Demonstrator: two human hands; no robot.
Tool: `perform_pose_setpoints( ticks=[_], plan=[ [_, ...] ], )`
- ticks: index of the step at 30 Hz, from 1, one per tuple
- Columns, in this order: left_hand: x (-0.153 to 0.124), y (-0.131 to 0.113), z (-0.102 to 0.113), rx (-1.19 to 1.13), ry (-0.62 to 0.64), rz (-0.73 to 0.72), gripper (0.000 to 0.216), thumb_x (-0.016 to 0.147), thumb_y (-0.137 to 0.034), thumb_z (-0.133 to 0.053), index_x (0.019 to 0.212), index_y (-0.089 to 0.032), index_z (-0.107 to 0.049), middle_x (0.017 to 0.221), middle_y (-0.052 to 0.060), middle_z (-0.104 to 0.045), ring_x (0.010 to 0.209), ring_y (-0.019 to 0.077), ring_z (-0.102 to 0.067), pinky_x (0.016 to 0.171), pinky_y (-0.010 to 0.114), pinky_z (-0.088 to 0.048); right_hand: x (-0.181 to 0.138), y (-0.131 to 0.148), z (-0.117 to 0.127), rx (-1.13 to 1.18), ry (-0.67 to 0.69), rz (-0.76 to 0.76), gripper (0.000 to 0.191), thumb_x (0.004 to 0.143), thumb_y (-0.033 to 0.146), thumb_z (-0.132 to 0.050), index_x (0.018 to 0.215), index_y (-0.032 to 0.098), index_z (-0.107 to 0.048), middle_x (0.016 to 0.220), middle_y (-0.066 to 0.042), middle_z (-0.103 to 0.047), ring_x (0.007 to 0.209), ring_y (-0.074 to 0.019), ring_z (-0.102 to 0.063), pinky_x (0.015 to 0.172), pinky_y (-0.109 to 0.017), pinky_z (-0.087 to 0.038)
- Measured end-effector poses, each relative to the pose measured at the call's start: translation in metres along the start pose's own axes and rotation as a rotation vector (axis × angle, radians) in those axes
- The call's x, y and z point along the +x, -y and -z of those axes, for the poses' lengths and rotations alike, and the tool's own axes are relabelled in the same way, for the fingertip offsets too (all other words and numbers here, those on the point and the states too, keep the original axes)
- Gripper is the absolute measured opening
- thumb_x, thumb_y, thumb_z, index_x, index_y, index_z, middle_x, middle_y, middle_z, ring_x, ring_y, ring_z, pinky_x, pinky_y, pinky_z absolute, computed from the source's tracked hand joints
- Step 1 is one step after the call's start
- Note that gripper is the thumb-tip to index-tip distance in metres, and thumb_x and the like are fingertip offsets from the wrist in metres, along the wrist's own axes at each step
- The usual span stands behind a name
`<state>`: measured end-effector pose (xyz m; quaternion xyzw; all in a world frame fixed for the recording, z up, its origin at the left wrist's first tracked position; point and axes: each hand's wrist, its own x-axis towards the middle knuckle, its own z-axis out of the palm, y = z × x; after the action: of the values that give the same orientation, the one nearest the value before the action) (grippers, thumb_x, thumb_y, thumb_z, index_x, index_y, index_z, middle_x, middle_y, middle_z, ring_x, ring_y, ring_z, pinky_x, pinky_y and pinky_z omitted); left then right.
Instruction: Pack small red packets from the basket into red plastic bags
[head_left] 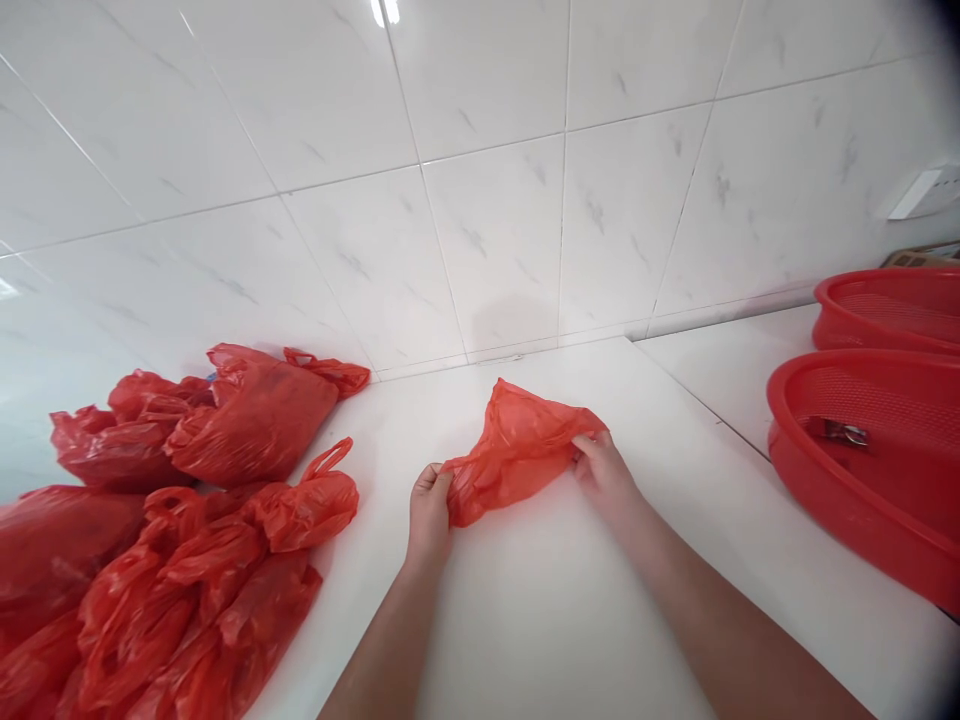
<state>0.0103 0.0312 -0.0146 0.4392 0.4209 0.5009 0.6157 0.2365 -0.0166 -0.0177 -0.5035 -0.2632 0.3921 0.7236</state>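
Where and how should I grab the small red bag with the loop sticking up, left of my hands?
Probably by its loop handle, coming from the right and slightly above. It slants up and rightward from the small red bag, clear of the other bags. That side faces your left hand, which pinches the crumpled bag and would need freeing first.

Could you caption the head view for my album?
A red bag held between left hand and right hand, piled bags nearby.

Held bag (517, 450) inside unclear, front basket (840, 512) cut off
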Motion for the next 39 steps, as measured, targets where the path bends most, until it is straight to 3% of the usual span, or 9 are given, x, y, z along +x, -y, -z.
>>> perform_pose_setpoints(
  ticks=[5, 10, 13, 17, 21, 27, 30, 35, 39],
  plan=[
    [-0.005, 0.001, -0.001, 0.244, -0.064, -0.088, 0.017, 0.071, -0.025, -0.062, 0.087, -0.022, -0.058, 0.064, -0.004, -0.051, 0.052, 0.0103, -0.046, 0.048, 0.022, -0.037, 0.004, 0.009, 0.012, 0.112, 0.069, -0.049, 0.033, 0.068, 0.028, -0.062, 0.1, 0.026, -0.052, 0.099, -0.003, -0.064, 0.088, -0.0204, -0.062, 0.072, -0.034, -0.051],
    [-0.02, 0.0, -0.015, 0.908, -0.046, -0.817, 0.059, 0.072, -0.027, -0.065, 0.126, -0.021, -0.043, 0.126, 0.013, -0.048, 0.114, 0.0275, -0.047, 0.09, 0.044, -0.041, -0.014, 0.014, -0.005, -0.062, 0.228, -0.066, 0.065, 0.07, 0.032, -0.066, 0.128, 0.031, -0.036, 0.113, -0.005, -0.06, 0.097, -0.0224, -0.061, 0.078, -0.038, -0.052],
    [-0.03, -0.004, -0.024, 1.138, 0.023, -0.996, 0.055, 0.074, -0.018, -0.062, 0.126, -0.022, -0.045, 0.14, 0.014, -0.037, 0.132, 0.032, -0.028, 0.104, 0.052, -0.026, -0.033, 0.018, -0.021, -0.165, 0.411, -0.068, 0.068, 0.073, 0.031, -0.063, 0.134, 0.032, -0.033, 0.118, -0.005, -0.059, 0.102, -0.0216, -0.06, 0.08, -0.038, -0.052],
    [-0.028, -0.008, -0.019, 1.029, 0.043, -0.655, 0.034, 0.073, -0.005, -0.049, 0.095, -0.027, -0.062, 0.117, 0.006, -0.058, 0.116, 0.0284, -0.046, 0.096, 0.047, -0.033, -0.041, 0.022, -0.023, -0.317, 0.574, -0.061, 0.048, 0.073, 0.031, -0.062, 0.12, 0.029, -0.052, 0.099, -0.001, -0.065, 0.087, -0.0189, -0.063, 0.074, -0.034, -0.052],
    [-0.015, -0.006, -0.002, 0.483, 0.003, -0.175, 0.01, 0.076, -0.018, -0.047, 0.07, -0.022, -0.053, 0.067, -0.002, -0.055, 0.062, 0.0152, -0.051, 0.056, 0.027, -0.041, -0.023, 0.019, -0.005, -0.633, 0.331, 0.091, 0.02, 0.075, 0.029, -0.057, 0.09, 0.022, -0.067, 0.085, -0.001, -0.064, 0.076, -0.0176, -0.061, 0.07, -0.032, -0.049],
    [-0.017, 0.0, -0.005, 0.255, -0.024, -0.084, 0.012, 0.078, -0.031, -0.05, 0.072, -0.021, -0.045, 0.062, -0.005, -0.047, 0.052, 0.0102, -0.043, 0.047, 0.021, -0.036, -0.019, 0.023, 0.002, -1.019, -0.067, 0.662, 0.03, 0.08, 0.02, -0.047, 0.105, 0.024, -0.063, 0.101, -0.007, -0.055, 0.093, -0.0223, -0.053, 0.08, -0.038, -0.044],
    [-0.019, 0.0, -0.009, 0.171, -0.064, -0.075, 0.013, 0.078, -0.032, -0.051, 0.074, -0.021, -0.045, 0.063, -0.005, -0.048, 0.052, 0.0094, -0.043, 0.047, 0.02, -0.036, -0.046, 0.025, -0.017, -1.015, -0.026, 0.849, 0.028, 0.083, 0.02, -0.046, 0.105, 0.023, -0.063, 0.095, -0.009, -0.057, 0.093, -0.0237, -0.052, 0.083, -0.04, -0.043],
    [-0.019, -0.004, -0.012, 0.015, -0.008, -0.044, 0.018, 0.077, -0.036, -0.056, 0.075, -0.02, -0.047, 0.065, -0.004, -0.051, 0.055, 0.0095, -0.048, 0.052, 0.021, -0.04, -0.085, 0.006, -0.055, -1.029, 0.414, 0.724, 0.031, 0.088, 0.017, -0.036, 0.103, 0.024, -0.062, 0.086, -0.008, -0.062, 0.077, -0.0206, -0.057, 0.064, -0.033, -0.045],
    [-0.016, -0.007, -0.008, -0.113, 0.112, 0.053, 0.021, 0.072, -0.038, -0.06, 0.076, -0.018, -0.056, 0.072, 0.002, -0.061, 0.064, 0.0147, -0.058, 0.058, 0.027, -0.046, -0.064, -0.01, -0.047, -1.082, 0.253, 0.487, 0.027, 0.087, 0.027, -0.04, 0.107, 0.024, -0.058, 0.108, -0.009, -0.059, 0.08, -0.0211, -0.059, 0.059, -0.031, -0.043]
  ],
)
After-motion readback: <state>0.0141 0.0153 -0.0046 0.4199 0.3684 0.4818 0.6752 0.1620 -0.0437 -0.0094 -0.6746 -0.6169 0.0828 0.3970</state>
